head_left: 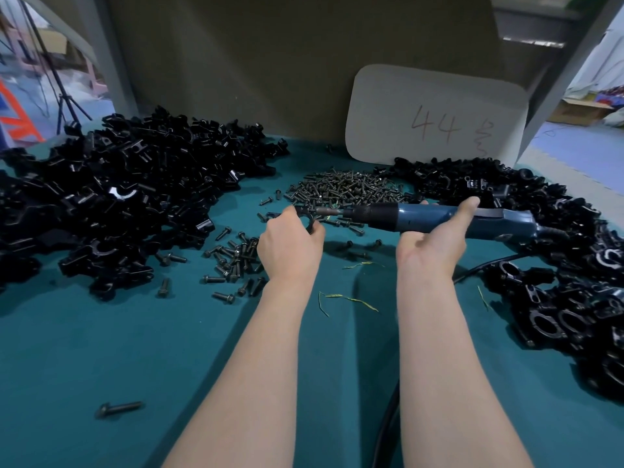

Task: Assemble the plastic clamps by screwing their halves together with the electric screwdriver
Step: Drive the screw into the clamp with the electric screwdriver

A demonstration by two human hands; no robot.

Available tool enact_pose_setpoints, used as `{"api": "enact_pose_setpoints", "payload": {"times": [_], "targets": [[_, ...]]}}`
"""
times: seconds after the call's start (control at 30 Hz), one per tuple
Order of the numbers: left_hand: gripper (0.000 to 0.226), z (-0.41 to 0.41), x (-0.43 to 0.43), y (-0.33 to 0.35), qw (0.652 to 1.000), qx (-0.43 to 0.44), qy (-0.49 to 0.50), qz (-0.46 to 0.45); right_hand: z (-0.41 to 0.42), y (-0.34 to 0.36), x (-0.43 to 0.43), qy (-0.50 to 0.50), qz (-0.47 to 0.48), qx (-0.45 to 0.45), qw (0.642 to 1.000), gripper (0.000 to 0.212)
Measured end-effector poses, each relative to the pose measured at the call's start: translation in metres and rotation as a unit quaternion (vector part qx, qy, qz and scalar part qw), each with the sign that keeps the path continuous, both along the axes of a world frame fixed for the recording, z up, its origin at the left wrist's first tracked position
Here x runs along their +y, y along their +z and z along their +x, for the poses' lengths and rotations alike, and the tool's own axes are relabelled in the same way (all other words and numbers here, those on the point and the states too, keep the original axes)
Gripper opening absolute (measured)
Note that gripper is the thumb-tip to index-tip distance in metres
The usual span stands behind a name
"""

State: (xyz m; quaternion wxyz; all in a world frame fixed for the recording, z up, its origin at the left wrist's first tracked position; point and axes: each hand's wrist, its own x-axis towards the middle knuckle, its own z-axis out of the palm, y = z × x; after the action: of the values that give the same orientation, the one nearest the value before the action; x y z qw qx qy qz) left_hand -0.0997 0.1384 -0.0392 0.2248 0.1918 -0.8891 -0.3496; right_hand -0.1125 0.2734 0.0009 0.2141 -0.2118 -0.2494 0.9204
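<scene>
Teal-covered table (pixel 101 349) with a brown backing board (pixel 270 62) and a white card (pixel 435 113) marked "44" at the far side.

- Clamp (pixel 305 216): small, black, held centre-left above the cloth, the left hand (pixel 290 241) curled round it. Judged light, rigid and glossy enough to slip or twist under torque. Best pinched across the body, clear of the screw hole.
- Electric screwdriver (pixel 418 216): blue, lying level, its bit pointing left into the clamp. The right hand (pixel 435 238) wraps the barrel with the thumb on top. Judged the heavier item. Its cord (pixel 388 423) trails toward the near edge.
- Containers: none visible. Stock lies loose: black clamp parts heaped at left (pixel 118 197) and right (pixel 557 282), screws (pixel 347 189) piled far centre and others scattered (pixel 236 261) near the left hand.
</scene>
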Motion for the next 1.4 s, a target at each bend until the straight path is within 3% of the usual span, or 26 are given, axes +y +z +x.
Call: {"api": "enact_pose_setpoints", "payload": {"times": [0.2, 0.43, 0.67, 0.97, 1.1, 1.23, 1.4], "targets": [[0.024, -0.001, -0.003, -0.003, 1.000, 0.003, 0.004, 0.015, 0.000, -0.001, 0.002, 0.034, -0.027, 0.054, 0.998, 0.054], [0.023, -0.003, -0.006, -0.005, 1.000, 0.001, 0.009, 0.028, 0.000, -0.001, 0.012, 0.038, -0.020, 0.048, 0.998, 0.042], [0.022, -0.003, -0.005, -0.006, 0.999, 0.004, 0.013, 0.030, 0.000, -0.004, 0.013, 0.038, -0.091, 0.087, 0.991, 0.053], [0.022, -0.004, -0.005, -0.006, 1.000, 0.006, 0.011, 0.027, -0.002, -0.006, 0.019, 0.055, -0.086, 0.074, 0.992, 0.060], [0.021, -0.004, -0.005, -0.006, 0.999, 0.008, 0.013, 0.032, 0.000, -0.003, 0.017, 0.049, -0.071, 0.081, 0.993, 0.054], [0.022, -0.004, -0.005, -0.007, 0.999, 0.015, 0.016, 0.034, 0.003, -0.001, 0.011, 0.036, -0.053, 0.077, 0.995, 0.031], [0.028, -0.005, -0.006, -0.007, 1.000, 0.012, 0.007, 0.028, 0.002, 0.001, 0.009, 0.051, -0.037, 0.120, 0.991, 0.037]]}}
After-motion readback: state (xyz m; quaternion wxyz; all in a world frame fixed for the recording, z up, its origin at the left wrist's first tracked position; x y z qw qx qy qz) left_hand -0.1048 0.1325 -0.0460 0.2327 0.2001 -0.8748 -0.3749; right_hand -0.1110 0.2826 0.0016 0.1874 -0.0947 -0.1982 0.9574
